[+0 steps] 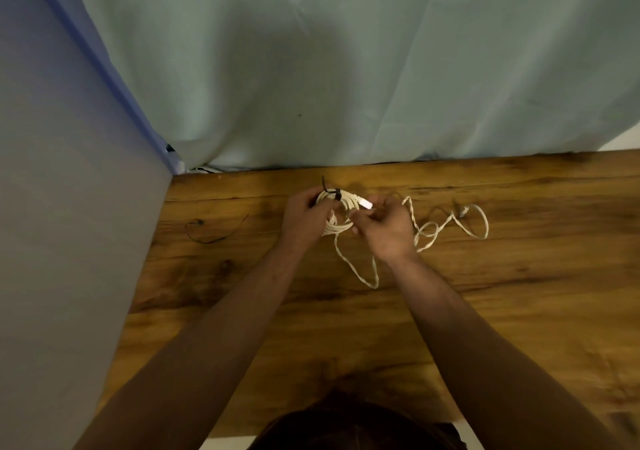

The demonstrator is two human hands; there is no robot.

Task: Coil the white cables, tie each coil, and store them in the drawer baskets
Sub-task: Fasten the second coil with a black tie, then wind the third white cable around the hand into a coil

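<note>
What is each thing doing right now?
white cable coil: wound up, tied, gripped by left hand.
black cable tie: wrapped round coil, tail sticking up.
loose white cable: uncoiled, lying on table.
spare tie: lying on table, untouched.
right hand: pinches plug end.

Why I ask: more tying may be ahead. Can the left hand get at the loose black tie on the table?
Probably yes: nothing lies between the left hand and the loose black tie, but that hand grips the coil and must free itself first.
</note>
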